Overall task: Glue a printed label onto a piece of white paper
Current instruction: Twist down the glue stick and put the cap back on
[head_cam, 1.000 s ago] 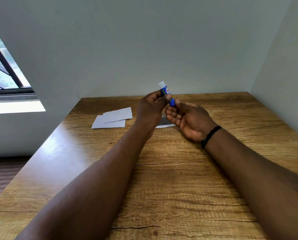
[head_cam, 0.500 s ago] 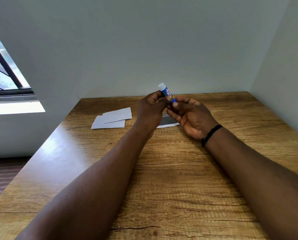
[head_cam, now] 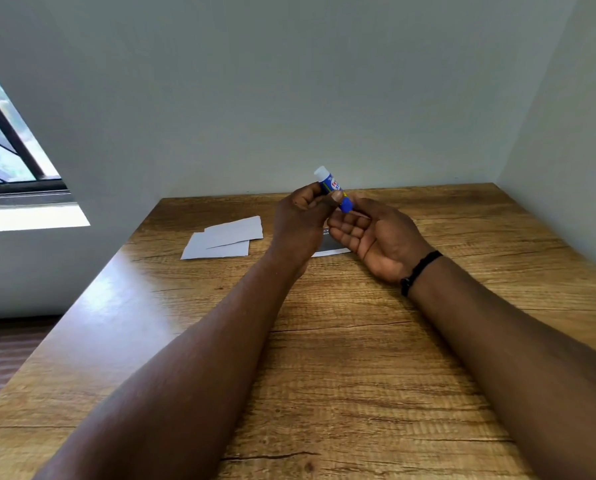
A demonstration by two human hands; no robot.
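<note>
The left hand (head_cam: 301, 225) pinches a blue glue stick (head_cam: 332, 188), its white end tilted up and far-left. The right hand (head_cam: 376, 237) lies open, palm up, fingers just beside the stick's lower end. Under both hands, a printed label (head_cam: 331, 250), mostly hidden, seems to lie on the tabletop (head_cam: 358, 358); white paper pieces (head_cam: 225, 239) lie left.

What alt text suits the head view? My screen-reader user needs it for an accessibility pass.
A person's left hand holds a capped blue glue stick above a wooden table, the open right hand touching its lower end. Two overlapping white papers lie at left; a printed sheet lies partly hidden under the hands.
</note>
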